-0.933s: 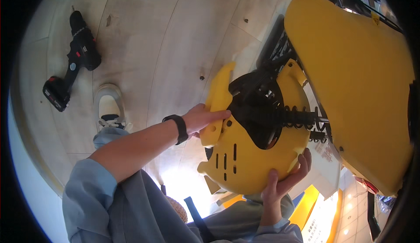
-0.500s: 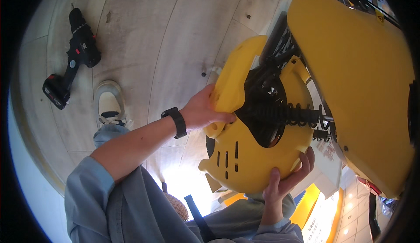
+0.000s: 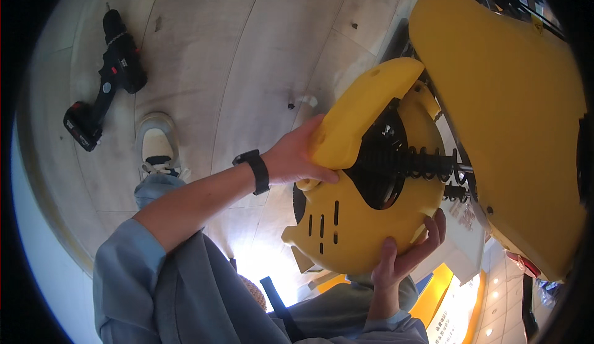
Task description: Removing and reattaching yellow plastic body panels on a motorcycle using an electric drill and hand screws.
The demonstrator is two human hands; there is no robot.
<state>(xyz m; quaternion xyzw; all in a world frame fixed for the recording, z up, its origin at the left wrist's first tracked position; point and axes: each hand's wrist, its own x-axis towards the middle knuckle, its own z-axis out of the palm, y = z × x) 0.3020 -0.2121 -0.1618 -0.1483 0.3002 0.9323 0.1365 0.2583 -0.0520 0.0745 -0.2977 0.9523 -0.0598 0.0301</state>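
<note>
A long, curved yellow plastic cover (image 3: pixel 365 112) is gripped near its lower end by my left hand (image 3: pixel 298 152), thumb across the near side. It lies over the upper left side of a rounded yellow fender (image 3: pixel 365 239) with narrow slots. My right hand (image 3: pixel 402 260) cups the fender's lower right edge, fingers behind it and thumb in front. Between the cover and the fender, black inner parts and a black coil spring shock absorber (image 3: pixel 427 163) show. The cover hides part of these, and whether it is fastened cannot be seen.
To the right stands the large yellow body panel (image 3: pixel 501 108) of the vehicle. A black cordless drill (image 3: pixel 117 65) lies on the wood-plank floor (image 3: pixel 198 53) at the left, beyond my shoe (image 3: pixel 158 143). Small dark pieces, one a black bolt-like part (image 3: pixel 291 105), lie nearer the vehicle.
My left hand has moved slightly right and tilted the curved cover, swinging its upper end right toward the body panel, over the black parts. My right hand stays on the fender.
</note>
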